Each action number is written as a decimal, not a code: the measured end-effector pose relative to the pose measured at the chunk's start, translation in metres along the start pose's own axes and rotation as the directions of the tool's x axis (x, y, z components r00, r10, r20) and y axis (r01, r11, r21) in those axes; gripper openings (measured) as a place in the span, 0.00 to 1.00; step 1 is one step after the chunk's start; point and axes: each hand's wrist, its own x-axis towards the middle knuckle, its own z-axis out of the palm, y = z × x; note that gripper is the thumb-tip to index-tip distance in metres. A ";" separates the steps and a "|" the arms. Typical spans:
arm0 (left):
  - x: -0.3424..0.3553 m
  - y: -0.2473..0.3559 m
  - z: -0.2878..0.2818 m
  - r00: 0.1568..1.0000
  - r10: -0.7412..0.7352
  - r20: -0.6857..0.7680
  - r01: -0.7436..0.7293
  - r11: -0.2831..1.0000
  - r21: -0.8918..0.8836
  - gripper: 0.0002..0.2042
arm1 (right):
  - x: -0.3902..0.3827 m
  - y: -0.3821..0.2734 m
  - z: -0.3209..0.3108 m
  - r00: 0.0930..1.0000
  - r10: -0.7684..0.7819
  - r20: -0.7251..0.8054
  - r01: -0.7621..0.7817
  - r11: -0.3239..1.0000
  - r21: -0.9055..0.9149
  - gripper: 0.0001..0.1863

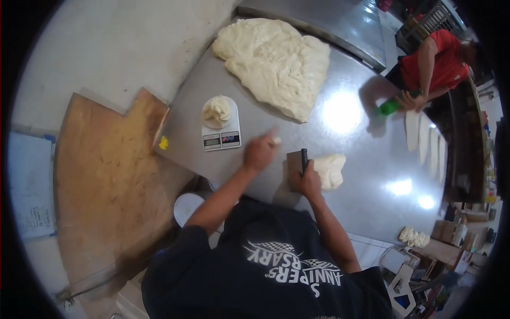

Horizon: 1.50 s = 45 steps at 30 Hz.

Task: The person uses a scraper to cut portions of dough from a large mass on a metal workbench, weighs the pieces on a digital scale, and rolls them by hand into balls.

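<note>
My left hand (259, 152) is closed on a small bit of dough (275, 140), its fingers slightly blurred, just right of the scale. Gripped by its dark handle, a bench scraper (294, 167) is in my right hand (308, 182), with the flat metal blade to the left of the handle. Right beside that hand lies a smooth lump of dough (330, 171) on the steel table. A white digital kitchen scale (221, 140) carries a soft dough piece (217, 110) on top. Beyond my hands spreads a large pale slab of dough (276, 64).
At the far right a person in a red shirt (438, 61) holds a green bottle-like object (390, 107) near several long dough strips (423, 139). A twisted dough pile (414, 236) sits by the table's near right edge. A wooden board (106, 186) stands left of the steel table (249, 178).
</note>
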 end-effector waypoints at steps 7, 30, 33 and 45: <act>0.071 -0.090 -0.127 0.966 0.104 -0.235 0.126 0.605 0.786 0.19 | 0.009 0.009 0.006 0.999 -0.052 0.011 0.050 0.992 0.117 0.24; -0.040 0.008 0.107 0.953 0.112 0.281 -0.082 0.990 -0.114 0.12 | -0.026 0.039 -0.071 0.974 0.226 0.013 -0.186 0.769 0.612 0.23; -0.045 0.013 0.096 0.973 0.043 0.226 -0.002 0.984 -0.176 0.11 | -0.017 0.053 -0.066 0.986 0.169 -0.003 -0.154 0.905 0.397 0.23; -0.051 0.017 0.072 0.996 -0.047 0.076 0.068 0.949 -0.309 0.11 | -0.014 0.011 -0.040 0.974 0.218 0.061 -0.217 0.825 0.522 0.25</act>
